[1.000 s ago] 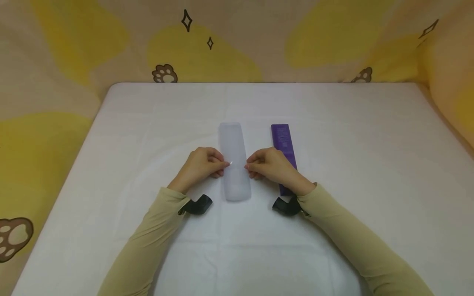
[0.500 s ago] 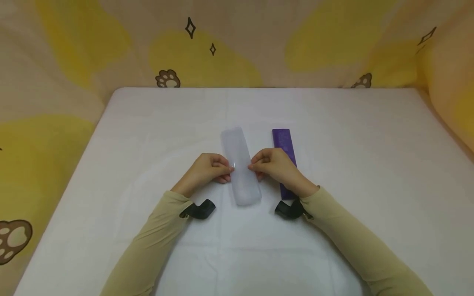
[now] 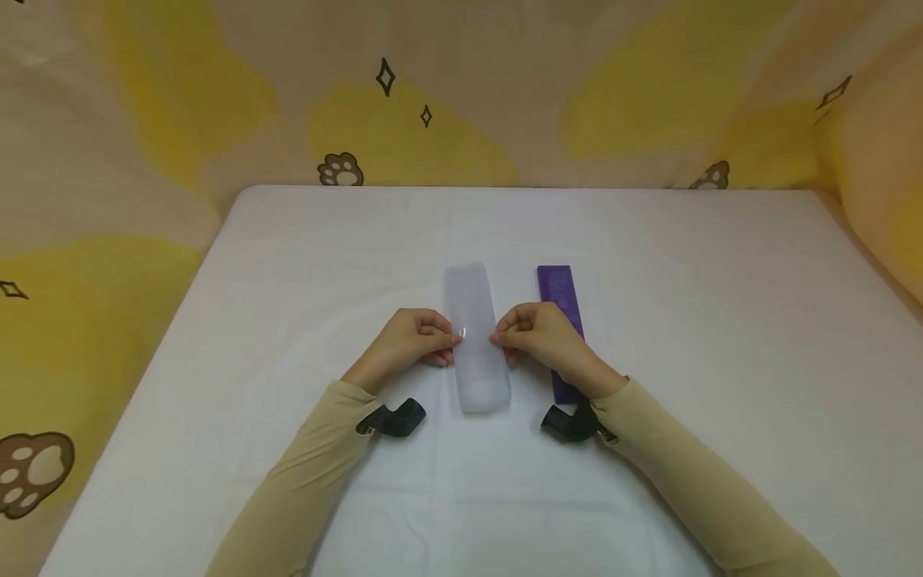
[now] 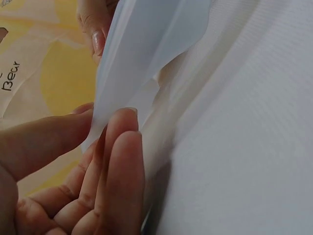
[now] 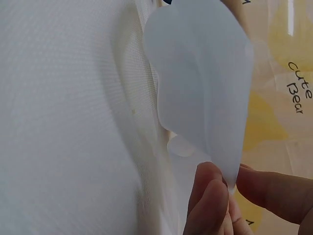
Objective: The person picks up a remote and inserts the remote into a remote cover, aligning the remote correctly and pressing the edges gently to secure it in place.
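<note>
Well in from the left edge of the tabletop (image 3: 685, 320), the left hand (image 3: 411, 338) pinches one long side of the clear case (image 3: 479, 369) between thumb and fingers. The case is about midway between the left and right edges, its length pointing toward the far edge. The right hand (image 3: 541, 335) pinches its other long side, partly covering the purple box (image 3: 559, 287).

Translucent case (image 3: 480, 365): was long, pale, round-cornered.
Long edges: were pinched by left hand (image 3: 413, 338) and right hand (image 3: 545, 336) on either side.
</note>
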Available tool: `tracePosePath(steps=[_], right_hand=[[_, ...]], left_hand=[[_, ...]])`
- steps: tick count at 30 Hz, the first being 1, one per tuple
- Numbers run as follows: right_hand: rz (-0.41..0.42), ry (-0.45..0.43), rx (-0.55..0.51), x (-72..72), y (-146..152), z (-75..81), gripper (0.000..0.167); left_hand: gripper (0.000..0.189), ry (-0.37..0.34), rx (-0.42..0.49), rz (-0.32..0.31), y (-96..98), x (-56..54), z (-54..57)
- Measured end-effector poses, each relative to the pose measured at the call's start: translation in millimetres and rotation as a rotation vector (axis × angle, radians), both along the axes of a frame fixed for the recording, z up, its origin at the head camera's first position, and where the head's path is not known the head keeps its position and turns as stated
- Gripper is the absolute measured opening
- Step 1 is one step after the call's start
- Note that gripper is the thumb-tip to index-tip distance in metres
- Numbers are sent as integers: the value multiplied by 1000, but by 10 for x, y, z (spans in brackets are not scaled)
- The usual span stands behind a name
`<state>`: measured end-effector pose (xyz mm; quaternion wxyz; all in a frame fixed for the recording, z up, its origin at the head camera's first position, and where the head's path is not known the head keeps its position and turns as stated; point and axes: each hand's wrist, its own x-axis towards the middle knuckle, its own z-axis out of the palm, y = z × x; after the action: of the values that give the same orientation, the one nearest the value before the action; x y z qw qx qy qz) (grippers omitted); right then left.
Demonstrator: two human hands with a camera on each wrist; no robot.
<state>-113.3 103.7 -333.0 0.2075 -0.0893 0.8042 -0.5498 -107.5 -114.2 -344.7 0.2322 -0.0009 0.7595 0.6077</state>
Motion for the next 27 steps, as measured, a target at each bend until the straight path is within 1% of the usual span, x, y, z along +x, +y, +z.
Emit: tracePosePath(steps=[13,19,27], right_hand=[[4,15,-22,20,-12,-22,15],[13,30,-33,23,-13,-44,15],[12,30,-19,42,-25,-35,13]], left_hand=[[13,21,4,-2,-10,2,-29],[14,20,1,2,1,20,-7],[14,33,3,-5,9,30,-15]])
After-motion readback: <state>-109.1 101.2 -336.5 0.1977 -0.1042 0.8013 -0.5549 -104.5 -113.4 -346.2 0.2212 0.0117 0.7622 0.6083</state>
